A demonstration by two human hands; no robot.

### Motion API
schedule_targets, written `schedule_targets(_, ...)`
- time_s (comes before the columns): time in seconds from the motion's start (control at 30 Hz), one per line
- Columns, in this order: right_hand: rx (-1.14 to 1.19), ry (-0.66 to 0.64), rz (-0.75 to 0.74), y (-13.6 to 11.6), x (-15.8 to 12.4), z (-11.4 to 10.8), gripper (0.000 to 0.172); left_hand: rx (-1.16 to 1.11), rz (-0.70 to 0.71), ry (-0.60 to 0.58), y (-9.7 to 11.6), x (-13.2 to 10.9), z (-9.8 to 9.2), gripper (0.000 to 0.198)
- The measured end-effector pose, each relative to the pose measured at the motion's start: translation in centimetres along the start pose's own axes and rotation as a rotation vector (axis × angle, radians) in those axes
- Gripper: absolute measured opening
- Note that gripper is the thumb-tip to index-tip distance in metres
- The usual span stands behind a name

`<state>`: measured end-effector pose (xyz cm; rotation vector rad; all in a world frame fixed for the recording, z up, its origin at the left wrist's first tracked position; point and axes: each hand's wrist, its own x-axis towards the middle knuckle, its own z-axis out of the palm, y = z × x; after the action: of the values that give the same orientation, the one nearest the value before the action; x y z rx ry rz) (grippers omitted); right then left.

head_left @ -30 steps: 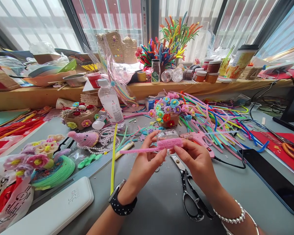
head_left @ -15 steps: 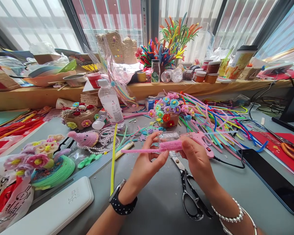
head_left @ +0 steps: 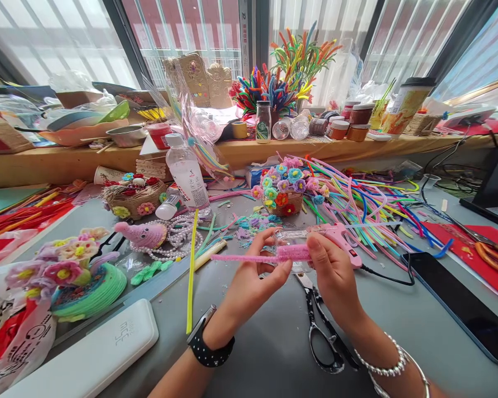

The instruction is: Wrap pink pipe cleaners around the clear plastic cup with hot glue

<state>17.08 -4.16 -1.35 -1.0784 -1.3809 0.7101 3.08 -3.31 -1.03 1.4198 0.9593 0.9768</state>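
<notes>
A pink pipe cleaner point(head_left: 244, 258), coiled into a tight tube at its right end, spans my two hands, its straight tail pointing left. My left hand point(head_left: 259, 279) pinches it between thumb and fingers where the coil meets the tail. At the coil's right end, my right hand point(head_left: 332, 265) grips with thumb and fingers. Just behind the coil lies a clear plastic container point(head_left: 290, 236), partly hidden by my hands. Below them, black-handled scissors point(head_left: 315, 326) rest on the grey table. A pink glue gun point(head_left: 343, 243) lies behind my right hand.
Left are a white power bank point(head_left: 95, 351), a yellow pipe cleaner point(head_left: 192, 276) and a flower piece on a green base point(head_left: 91, 290). A phone point(head_left: 460, 304) lies right. Behind stand a water bottle point(head_left: 187, 174), a flower basket point(head_left: 288, 202) and loose pipe cleaners point(head_left: 369, 204).
My left hand and the pipe cleaner's tail have shifted slightly right. My right hand stays at the coil's end, with the wrist moved a little left.
</notes>
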Motion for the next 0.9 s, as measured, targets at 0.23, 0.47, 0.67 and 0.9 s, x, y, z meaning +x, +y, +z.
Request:
schedule_targets(0.23,-0.002,0.011,0.0,-0.26,0.02,0.09,0.042,0.0,-0.018,0.003,-0.05,0.03,0.02,0.053)
schedule_targets(0.47,0.012,0.006,0.006,-0.27,0.02,0.15,0.042,0.006,-0.008,0.003,-0.03,-0.03,0.02,0.05)
schedule_targets(0.67,0.092,-0.007,0.064,0.36,0.06,0.02,0.042,-0.017,-0.016,-0.004,0.01,0.01,0.06,0.052)
schedule_targets(0.9,0.154,-0.173,0.11,-0.09,0.41,-0.35,0.035,-0.006,0.014,0.069,-0.03,0.26,-0.12,0.056)
